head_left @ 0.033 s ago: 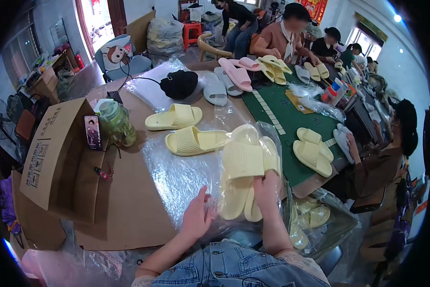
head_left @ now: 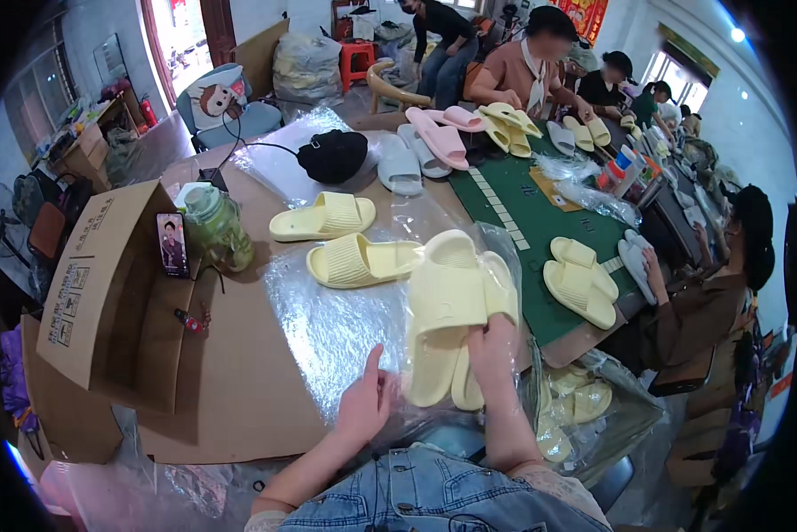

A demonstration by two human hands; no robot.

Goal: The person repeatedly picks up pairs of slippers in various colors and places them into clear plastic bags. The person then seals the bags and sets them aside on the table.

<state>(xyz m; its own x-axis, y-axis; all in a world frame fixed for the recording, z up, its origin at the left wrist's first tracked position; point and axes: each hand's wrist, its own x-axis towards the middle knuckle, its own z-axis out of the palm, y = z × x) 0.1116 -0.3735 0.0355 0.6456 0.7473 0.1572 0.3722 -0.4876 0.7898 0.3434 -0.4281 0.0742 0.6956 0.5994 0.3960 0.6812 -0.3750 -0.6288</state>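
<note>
My right hand grips a pair of pale yellow slippers, stacked together and partly inside a clear plastic bag that lies on the table. My left hand rests with fingers apart on the lower edge of that plastic, thumb up, just left of the slippers. Two more yellow slippers lie loose on the table beyond the bag.
An open cardboard box with a phone propped on it stands at the left, a green jar beside it. Grey, pink and yellow slippers and a black cap lie farther back. Other people sit around the green mat. A bag of slippers is at lower right.
</note>
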